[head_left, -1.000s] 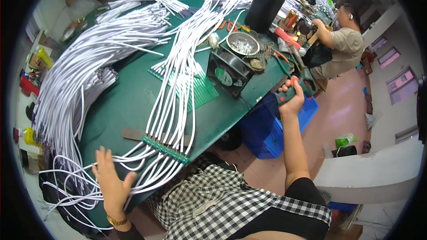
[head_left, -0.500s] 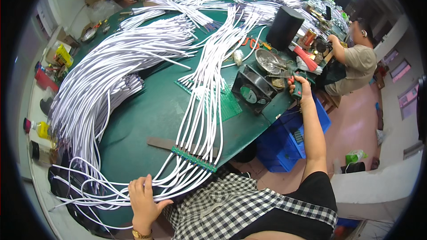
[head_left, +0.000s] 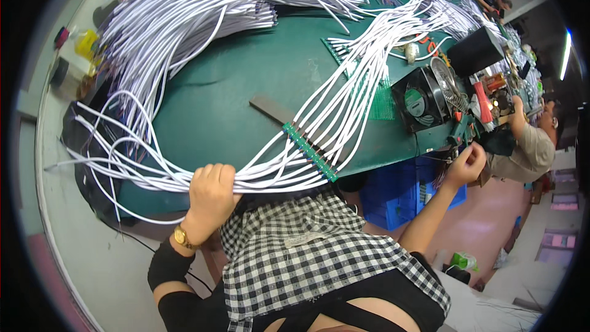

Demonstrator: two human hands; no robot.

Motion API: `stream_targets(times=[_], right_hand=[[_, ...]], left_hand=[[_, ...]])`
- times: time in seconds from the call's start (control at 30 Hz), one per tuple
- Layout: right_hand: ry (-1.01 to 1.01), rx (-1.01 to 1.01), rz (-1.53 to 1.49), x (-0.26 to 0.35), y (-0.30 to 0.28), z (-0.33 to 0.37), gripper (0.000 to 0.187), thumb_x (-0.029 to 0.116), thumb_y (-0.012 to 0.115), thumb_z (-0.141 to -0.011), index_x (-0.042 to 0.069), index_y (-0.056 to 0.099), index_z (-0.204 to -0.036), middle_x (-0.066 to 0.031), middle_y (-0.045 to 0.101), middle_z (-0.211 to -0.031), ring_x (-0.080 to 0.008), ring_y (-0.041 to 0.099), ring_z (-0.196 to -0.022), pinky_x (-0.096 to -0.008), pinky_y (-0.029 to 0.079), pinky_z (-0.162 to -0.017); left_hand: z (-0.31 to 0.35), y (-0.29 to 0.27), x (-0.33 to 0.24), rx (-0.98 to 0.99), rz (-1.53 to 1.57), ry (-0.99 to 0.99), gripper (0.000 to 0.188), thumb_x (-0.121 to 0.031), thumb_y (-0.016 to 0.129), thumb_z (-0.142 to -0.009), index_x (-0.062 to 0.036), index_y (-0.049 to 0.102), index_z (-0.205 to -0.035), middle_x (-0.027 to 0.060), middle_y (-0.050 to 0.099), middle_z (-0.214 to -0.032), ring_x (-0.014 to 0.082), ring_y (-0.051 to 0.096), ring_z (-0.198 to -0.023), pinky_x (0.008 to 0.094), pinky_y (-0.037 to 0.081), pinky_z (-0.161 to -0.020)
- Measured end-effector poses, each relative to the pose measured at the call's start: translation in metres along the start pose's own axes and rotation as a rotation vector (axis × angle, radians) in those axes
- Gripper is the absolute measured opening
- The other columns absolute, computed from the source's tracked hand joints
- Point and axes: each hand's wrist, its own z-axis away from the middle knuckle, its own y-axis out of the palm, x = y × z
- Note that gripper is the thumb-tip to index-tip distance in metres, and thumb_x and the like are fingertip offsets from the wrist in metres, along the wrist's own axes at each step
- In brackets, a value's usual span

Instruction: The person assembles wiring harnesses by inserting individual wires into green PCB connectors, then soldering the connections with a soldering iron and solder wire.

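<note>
My left hand [head_left: 212, 193] is closed around a bundle of white cables [head_left: 270, 178] at the table's front edge. The cables' loose ends fan out to the left. Right of that hand, the cables meet a narrow green circuit-board strip [head_left: 310, 152], with more white cables running from its far side across the table. Beneath the strip lies a flat brownish bar [head_left: 270, 110]. My right hand [head_left: 468, 165] is off the table's right edge, fingers loosely curled and apart, with nothing visible in them. Just above it rests a green-handled tool [head_left: 458, 129].
A huge pile of white cables [head_left: 215, 12] covers the far left. A black fan [head_left: 421, 99], a metal dish [head_left: 445, 80] and a black box [head_left: 474, 52] stand at the right. Blue crates [head_left: 387, 203] sit below the edge. A co-worker [head_left: 538, 147] sits at the right.
My right hand has let go of the green-handled tool and dropped below it. My left hand has gone from resting flat against the cables to gripping them. The view has shifted and turned.
</note>
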Motion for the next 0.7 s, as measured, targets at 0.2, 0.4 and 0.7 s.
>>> stream_targets(times=[0.2,0.4,0.7], right_hand=[[-0.491,0.733,-0.48,0.157,0.012,0.034,0.048,0.012,0.075,-0.068,0.004,0.062,-0.113,-0.0188,0.053,-0.125,-0.0381,0.05,-0.118,-0.0438,0.04,-0.1],[-0.675,0.958,-0.6,0.187,0.084,0.021,0.085,0.019,0.08,-0.063,0.009,0.041,-0.138,-0.0176,0.036,-0.144,-0.0377,0.035,-0.134,-0.0573,0.029,-0.106],[-0.681,1.047,-0.689,0.232,0.192,-0.038,0.044,-0.001,0.069,-0.064,0.009,0.065,-0.107,-0.0108,0.067,-0.102,-0.0258,0.062,-0.101,-0.0397,0.043,-0.095]], left_hand=[[-0.016,-0.017,0.0,-0.029,-0.038,-0.021,0.02,0.001,0.055,-0.063,-0.0092,0.054,-0.08,0.0053,0.047,-0.063,0.0254,0.051,-0.061,0.0377,0.037,-0.055],[-0.048,-0.082,-0.007,-0.188,-0.027,0.042,0.032,0.003,0.06,-0.061,-0.008,0.063,-0.09,0.0062,0.05,-0.064,0.0257,0.053,-0.059,0.0368,0.04,-0.053],[-0.104,-0.195,-0.004,-0.596,-0.229,0.21,0.049,0.009,0.063,-0.062,-0.0071,0.065,-0.108,0.0101,0.058,-0.083,0.0287,0.06,-0.069,0.0353,0.05,-0.061]])
